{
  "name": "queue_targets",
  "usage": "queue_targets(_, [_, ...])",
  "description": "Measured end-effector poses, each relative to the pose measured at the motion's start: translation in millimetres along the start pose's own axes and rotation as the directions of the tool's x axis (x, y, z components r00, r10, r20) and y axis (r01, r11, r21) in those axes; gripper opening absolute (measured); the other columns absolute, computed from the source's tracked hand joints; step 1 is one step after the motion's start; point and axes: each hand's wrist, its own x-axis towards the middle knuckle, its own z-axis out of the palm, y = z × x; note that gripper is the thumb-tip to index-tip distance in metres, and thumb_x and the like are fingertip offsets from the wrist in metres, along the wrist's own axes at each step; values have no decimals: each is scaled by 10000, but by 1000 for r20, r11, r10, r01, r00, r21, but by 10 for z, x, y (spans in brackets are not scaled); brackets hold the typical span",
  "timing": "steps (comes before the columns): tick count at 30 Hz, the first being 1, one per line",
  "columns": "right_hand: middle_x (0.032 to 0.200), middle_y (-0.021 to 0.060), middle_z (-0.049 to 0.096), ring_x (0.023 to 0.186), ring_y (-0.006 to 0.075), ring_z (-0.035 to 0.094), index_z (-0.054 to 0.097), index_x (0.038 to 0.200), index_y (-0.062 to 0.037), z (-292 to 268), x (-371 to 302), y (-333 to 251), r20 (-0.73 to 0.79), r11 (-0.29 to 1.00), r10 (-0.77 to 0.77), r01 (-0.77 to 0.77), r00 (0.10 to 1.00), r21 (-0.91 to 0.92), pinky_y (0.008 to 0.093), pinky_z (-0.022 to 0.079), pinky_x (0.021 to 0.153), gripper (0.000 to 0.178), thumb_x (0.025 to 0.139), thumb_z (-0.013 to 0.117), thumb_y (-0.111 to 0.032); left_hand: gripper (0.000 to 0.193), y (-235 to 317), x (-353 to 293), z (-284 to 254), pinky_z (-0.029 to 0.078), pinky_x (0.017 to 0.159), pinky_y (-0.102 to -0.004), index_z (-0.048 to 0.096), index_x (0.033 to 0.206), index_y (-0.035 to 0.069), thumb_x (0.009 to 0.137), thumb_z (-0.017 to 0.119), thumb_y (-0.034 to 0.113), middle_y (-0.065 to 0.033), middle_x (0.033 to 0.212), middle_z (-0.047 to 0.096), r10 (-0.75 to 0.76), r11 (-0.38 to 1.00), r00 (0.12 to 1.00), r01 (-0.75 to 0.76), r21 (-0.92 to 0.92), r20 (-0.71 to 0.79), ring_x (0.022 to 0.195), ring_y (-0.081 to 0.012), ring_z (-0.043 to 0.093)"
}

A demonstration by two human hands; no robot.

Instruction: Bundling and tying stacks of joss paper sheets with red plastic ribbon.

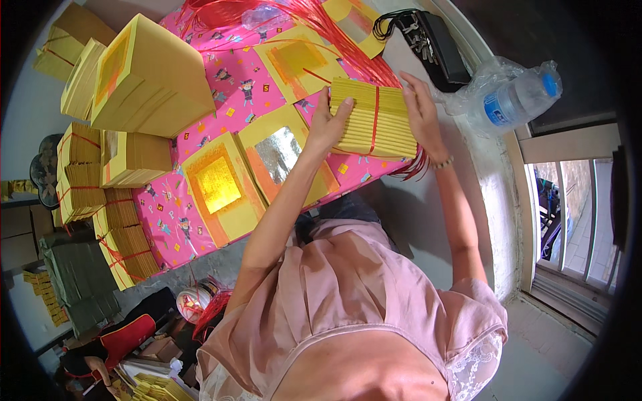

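Observation:
A thick bundle of yellow paper (358, 123), bound with a red plastic strap, stands on the pink patterned tabletop near its front right corner. My left hand (326, 127) grips the bundle's left end, thumb on top. Against the right end rests my right hand (422, 110), its fingers fairly straight, so the bundle is held between both hands. Loose red plastic straps (354, 50) run behind the bundle. Left of it lie yellow sheets with a gold foil square (217, 184) and a silver foil square (279, 152). Another orange-marked sheet (297, 61) lies behind my left hand.
Tall yellow paper stacks (154, 80) and strapped bundles (80, 170) line the table's left side. On the right ledge are a black pouch with keys (428, 47) and a plastic bottle (515, 100). Another person (110, 351) is at lower left, beside more yellow paper.

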Motion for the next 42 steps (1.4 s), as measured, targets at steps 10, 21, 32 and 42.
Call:
queue_targets(10, [1415,104,453,1270,168,449,378,1410,-9,84,-606,-194,311,445,519,-562,796,697,308,373,1032,497,1012,485,-286,823,-75,-121,-45,359,1064,-302,126,1513,-44,947,606,310,-178,1423,454,-137,983,990,140,-117,35,1286,-235,470])
queue_targets(21, [1275,85,573,1176,170,519,511,1324,9,117,-799,-275,-26,608,678,-540,735,582,290,377,1011,482,1034,425,-367,861,-21,-154,-52,363,1062,-307,95,1520,-33,937,625,313,-171,1408,466,-199,970,980,200,-141,20,1284,-218,469])
queue_targets(32, [1324,115,554,1170,200,543,479,1368,14,107,-1028,-17,-31,749,549,-475,835,462,308,379,1017,568,1057,303,-428,859,-73,-184,-73,386,1049,-312,104,1521,-25,933,649,280,-159,1380,493,-147,980,987,154,-125,60,1256,-212,497])
queue_targets(42, [1419,131,473,1331,235,396,443,1397,13,319,-1280,115,30,817,523,-512,852,267,340,274,1114,543,1066,279,-385,963,-179,-202,-159,260,1135,-344,48,1527,-18,883,664,347,-161,1482,386,-250,946,960,270,-177,128,1380,-239,362])
